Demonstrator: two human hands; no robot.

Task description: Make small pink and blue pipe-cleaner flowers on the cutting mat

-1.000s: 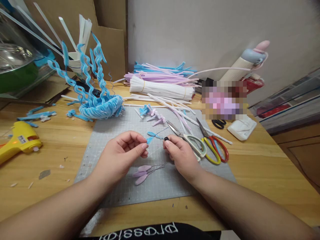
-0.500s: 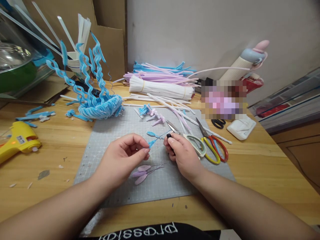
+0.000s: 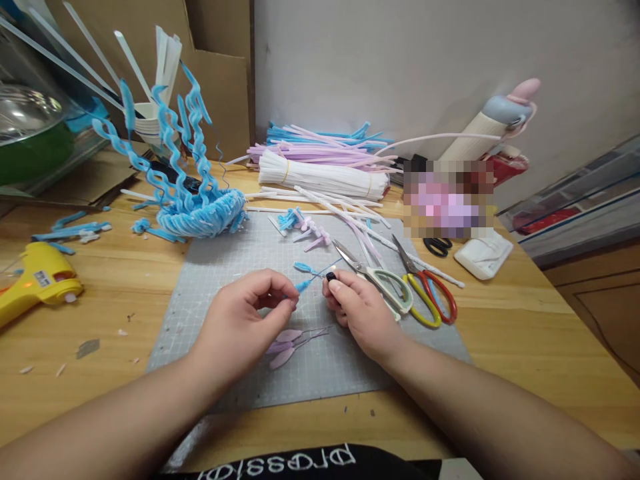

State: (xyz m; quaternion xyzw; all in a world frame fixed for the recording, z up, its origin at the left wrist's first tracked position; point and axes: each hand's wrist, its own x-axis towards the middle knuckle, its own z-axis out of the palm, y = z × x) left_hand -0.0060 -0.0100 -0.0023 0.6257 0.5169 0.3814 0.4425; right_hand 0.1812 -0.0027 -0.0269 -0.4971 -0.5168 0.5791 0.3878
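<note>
Blue fuzzy pipe-cleaner loop (image 3: 303, 267) and blue fuzzy tapering piece (image 3: 303, 286) are between your hands, above the grey gridded cutting mat (image 3: 240, 387); their thin wire stems cross near your right fingertips. Your left hand (image 3: 250, 313) is nearly closed, thumb and forefinger pinching the tapering piece at its end. Your right hand (image 3: 360, 307) is curled, thumb pressed to forefinger on the loop's stem; whether it also grips the other wire, you cannot tell from this view.

Below your hands, lilac leaf-shaped pieces with thin wire stems (image 3: 283, 359) lie on the mat, partly hidden by your left hand. Just beside your right hand are scissors with pale green handles (image 3: 390, 290); next to those, scissors with red and yellow handles (image 3: 431, 297). Left of the mat, on the wooden table (image 3: 525, 347), is a yellow glue gun (image 3: 43, 280).
</note>
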